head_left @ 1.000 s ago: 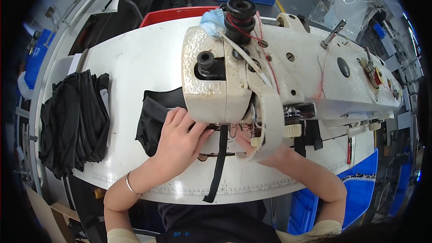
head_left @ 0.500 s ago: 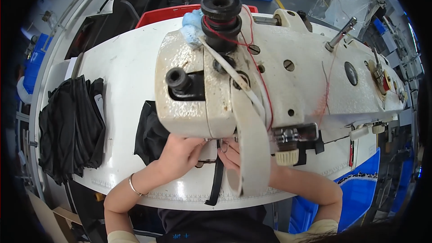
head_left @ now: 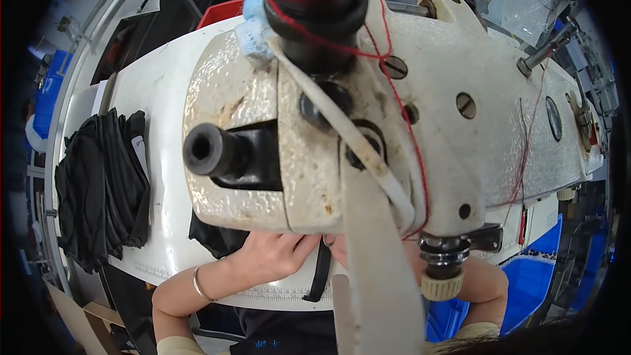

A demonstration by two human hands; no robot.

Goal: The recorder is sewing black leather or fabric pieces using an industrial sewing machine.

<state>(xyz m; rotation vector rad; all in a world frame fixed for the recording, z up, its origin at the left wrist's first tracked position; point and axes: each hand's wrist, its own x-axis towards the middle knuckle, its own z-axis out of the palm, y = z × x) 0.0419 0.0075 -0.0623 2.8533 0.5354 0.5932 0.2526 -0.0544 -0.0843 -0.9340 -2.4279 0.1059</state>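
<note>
Work at a sewing machine [head_left: 230,92], seen from above. A black strap [head_left: 319,277] runs from under the machine head toward the person, its free end lying on the white desk [head_left: 164,177], presumably so that its length stays clear of the needle area. The left hand [head_left: 275,258] is just left of the strap, fingers curled and wrist low, apparently to steady material from the side; its fingertips pass beneath the head, so how far its grip is open, and on what, cannot be told. The right hand [head_left: 338,250], largely hidden behind a pale curved strip [head_left: 378,256], is equally unreadable in grip. A black fabric piece [head_left: 211,240] shows partly beyond the left hand; a stack of black pieces [head_left: 102,190] lies farther left, seemingly kept within reach.
</note>
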